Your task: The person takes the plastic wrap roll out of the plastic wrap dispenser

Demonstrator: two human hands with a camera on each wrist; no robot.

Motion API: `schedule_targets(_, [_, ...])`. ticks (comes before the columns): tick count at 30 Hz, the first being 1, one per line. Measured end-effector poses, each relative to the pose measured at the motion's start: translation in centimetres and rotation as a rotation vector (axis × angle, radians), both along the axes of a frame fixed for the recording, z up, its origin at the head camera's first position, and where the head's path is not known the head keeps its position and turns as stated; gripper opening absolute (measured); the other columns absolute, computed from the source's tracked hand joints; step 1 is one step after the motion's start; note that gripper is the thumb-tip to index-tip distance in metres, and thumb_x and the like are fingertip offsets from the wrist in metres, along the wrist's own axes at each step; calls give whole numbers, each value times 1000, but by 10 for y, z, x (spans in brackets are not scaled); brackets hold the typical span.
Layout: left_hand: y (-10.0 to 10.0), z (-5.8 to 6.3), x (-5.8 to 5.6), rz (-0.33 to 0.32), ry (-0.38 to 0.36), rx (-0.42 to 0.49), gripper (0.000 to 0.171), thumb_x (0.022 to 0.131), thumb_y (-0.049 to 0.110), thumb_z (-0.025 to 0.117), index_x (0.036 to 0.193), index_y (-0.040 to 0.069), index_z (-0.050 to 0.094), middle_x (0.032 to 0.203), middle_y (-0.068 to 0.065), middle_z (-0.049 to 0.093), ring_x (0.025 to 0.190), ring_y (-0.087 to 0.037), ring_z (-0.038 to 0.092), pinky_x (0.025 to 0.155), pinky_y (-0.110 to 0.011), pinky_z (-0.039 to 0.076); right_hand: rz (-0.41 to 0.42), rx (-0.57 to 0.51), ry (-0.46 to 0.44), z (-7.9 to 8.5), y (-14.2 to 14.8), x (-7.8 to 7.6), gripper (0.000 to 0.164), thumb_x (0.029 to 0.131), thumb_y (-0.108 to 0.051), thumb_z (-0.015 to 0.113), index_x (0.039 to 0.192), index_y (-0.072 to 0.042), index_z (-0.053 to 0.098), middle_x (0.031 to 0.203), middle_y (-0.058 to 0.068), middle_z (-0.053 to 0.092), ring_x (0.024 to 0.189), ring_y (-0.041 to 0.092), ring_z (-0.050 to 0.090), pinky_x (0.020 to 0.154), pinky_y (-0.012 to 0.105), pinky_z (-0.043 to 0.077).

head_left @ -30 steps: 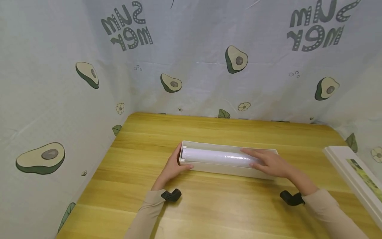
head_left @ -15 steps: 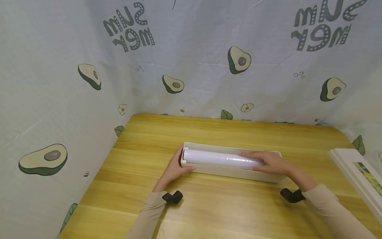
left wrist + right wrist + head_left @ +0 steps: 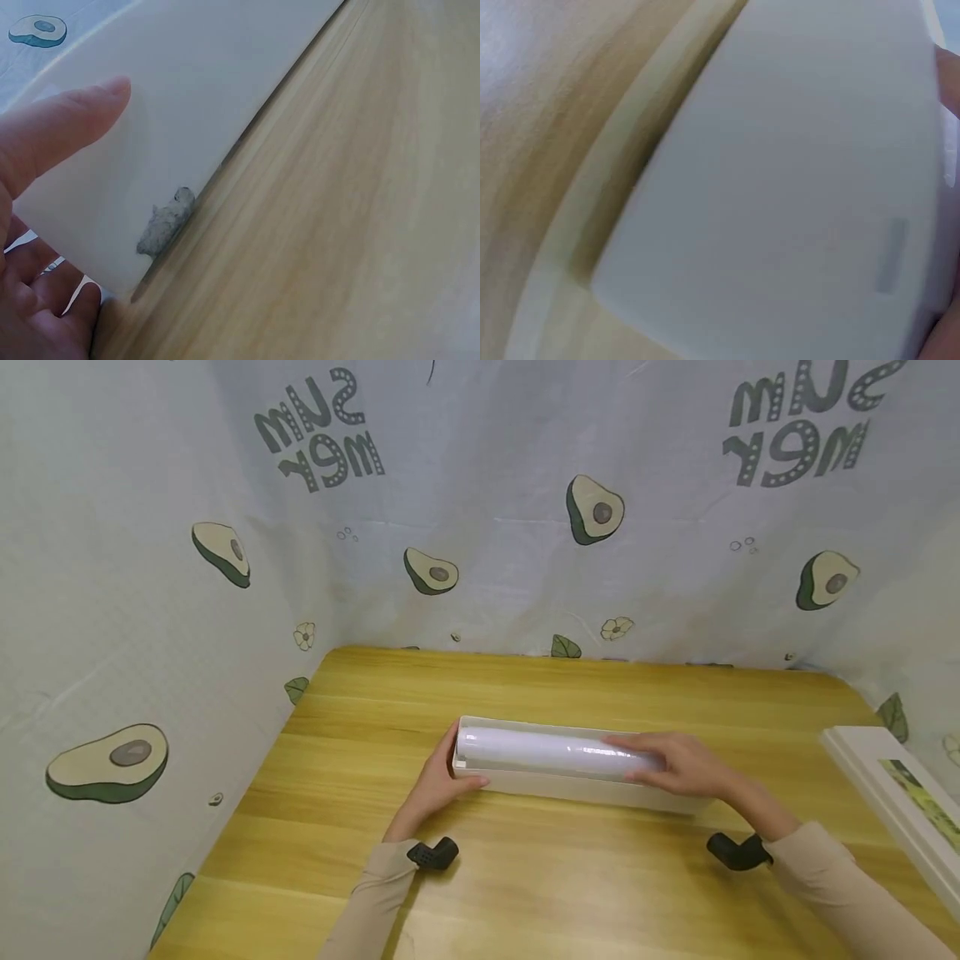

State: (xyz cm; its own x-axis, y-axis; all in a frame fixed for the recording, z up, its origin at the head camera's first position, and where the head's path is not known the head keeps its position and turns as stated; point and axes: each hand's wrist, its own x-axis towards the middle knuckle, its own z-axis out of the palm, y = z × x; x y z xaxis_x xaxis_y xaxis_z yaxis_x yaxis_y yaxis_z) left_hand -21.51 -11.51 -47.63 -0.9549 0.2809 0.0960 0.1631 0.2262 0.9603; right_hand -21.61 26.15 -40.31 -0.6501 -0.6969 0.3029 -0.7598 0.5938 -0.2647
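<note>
A long white open-topped box (image 3: 570, 787) lies across the table, with a glossy roll of cling film (image 3: 540, 750) inside it. My left hand (image 3: 437, 781) grips the box's left end. Its thumb lies along the front wall and the fingers go round the end, as the left wrist view also shows. At the other end, my right hand (image 3: 678, 764) reaches over the box and holds the roll between thumb and fingers, hiding the roll's right end. A grey smudge (image 3: 166, 225) marks the box's lower edge in the left wrist view.
A white lid-like piece (image 3: 862, 756) with a green and yellow label (image 3: 918, 797) lies at the table's right side. Behind and to the left of the wooden table (image 3: 525, 893) hangs a curtain (image 3: 510, 460) printed with avocados.
The roll's left end has risen a little toward the box's rim and now covers the small white peg at the back corner. Both hands keep nearly the same places.
</note>
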Motion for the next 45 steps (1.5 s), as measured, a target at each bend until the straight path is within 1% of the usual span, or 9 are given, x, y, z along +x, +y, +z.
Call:
schedule_targets(3, [1,2,-3,2,15,-6,103,73,16,80,152,16,14,148,-13,37,123,-28,46,101,-42,42,19,-24,52,9,-1,-1,58,77,-18,75,131,-23,56,100,1,72,56,-9,22,55,13,31])
schedule_targets(8, [1,2,-4,-1,12,-3,102,73,16,80,151,20,16,147,-11,38,122,-27,47,100,-41,42,-12,7,99,21,1,3,57,76,-21,75,130,-25,57,92,-4,71,60,-8,35,54,13,31])
schedule_targets(16, [1,2,1,1,-9,7,102,72,14,80,151,18,16,148,-10,38,125,-27,46,103,-43,40,-46,18,130,27,7,12,57,75,-22,76,129,-26,58,87,-6,70,57,-9,31,50,12,26])
schedule_targets(19, [2,3,1,6,-5,18,102,72,14,80,151,18,16,148,-10,38,127,-28,45,105,-45,38,-60,23,131,29,10,14,58,75,-22,76,129,-26,58,88,-4,71,57,-8,33,50,12,27])
schedule_targets(25, [3,2,2,4,-12,28,101,73,12,79,151,18,16,150,-8,35,129,-26,43,108,-45,36,-113,57,146,30,18,20,59,74,-26,77,130,-31,56,90,-5,71,60,-8,39,51,13,29])
schedule_targets(30, [3,0,4,-14,-5,45,100,74,10,78,151,16,15,151,-10,34,128,-29,43,107,-47,36,-112,29,172,28,24,28,61,72,-23,78,130,-28,57,86,-6,69,58,-8,34,51,12,28])
schedule_targets(36, [2,0,4,-1,-20,30,101,73,10,79,151,16,15,152,-8,32,132,-27,41,109,-45,34,-121,16,197,29,27,35,61,72,-23,78,129,-28,58,88,-3,71,61,-9,38,52,13,31])
schedule_targets(42, [2,3,4,3,-34,7,103,73,9,78,152,15,13,154,-10,29,136,-29,36,112,-47,31,-145,28,219,30,35,40,62,70,-21,79,128,-28,58,86,-6,69,59,-9,35,50,13,30])
schedule_targets(45, [3,13,8,-4,-51,15,102,74,7,77,152,11,11,154,-13,27,137,-32,34,112,-48,30,-156,40,224,31,39,41,62,70,-22,79,128,-29,58,84,-7,68,59,-9,34,50,13,30])
